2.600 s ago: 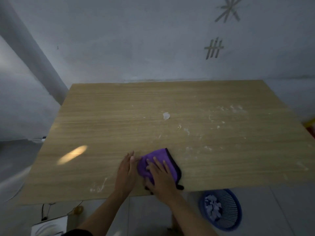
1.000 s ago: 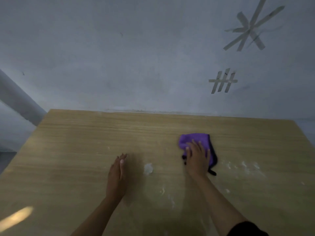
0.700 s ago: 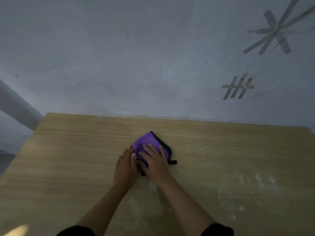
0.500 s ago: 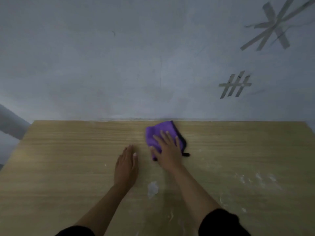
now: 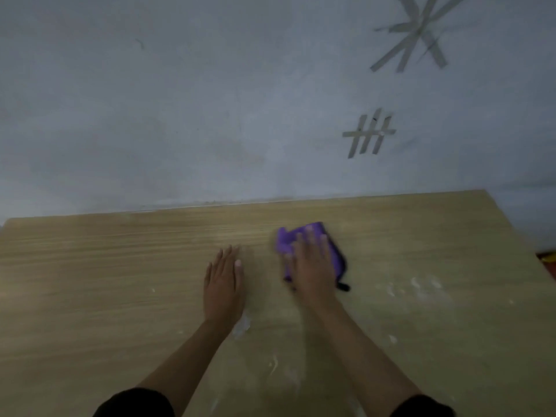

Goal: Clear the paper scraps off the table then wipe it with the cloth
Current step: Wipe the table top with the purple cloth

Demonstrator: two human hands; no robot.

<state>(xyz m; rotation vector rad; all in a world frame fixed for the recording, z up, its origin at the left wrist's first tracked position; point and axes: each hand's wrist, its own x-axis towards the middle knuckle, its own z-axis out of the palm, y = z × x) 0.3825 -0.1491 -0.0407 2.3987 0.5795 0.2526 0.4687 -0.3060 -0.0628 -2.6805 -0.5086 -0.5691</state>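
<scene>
A folded purple cloth (image 5: 334, 251) with a dark edge lies on the wooden table (image 5: 90, 281), near its far side. My right hand (image 5: 313, 266) presses flat on the cloth with straight fingers and hides most of it. My left hand (image 5: 224, 282) rests flat on the bare wood, a hand's width to the left of the cloth. A small white paper scrap (image 5: 242, 325) lies beside my left wrist. White smears (image 5: 421, 288) mark the wood to the right of the cloth.
The table's far edge meets a grey wall (image 5: 210, 115) that carries strips of tape (image 5: 368, 135). The table's right edge runs diagonally at the right, with something red and yellow (image 5: 549, 257) just beyond it.
My right hand has slid the cloth to the right, away from my left hand. The left hand has stayed flat on the wood.
</scene>
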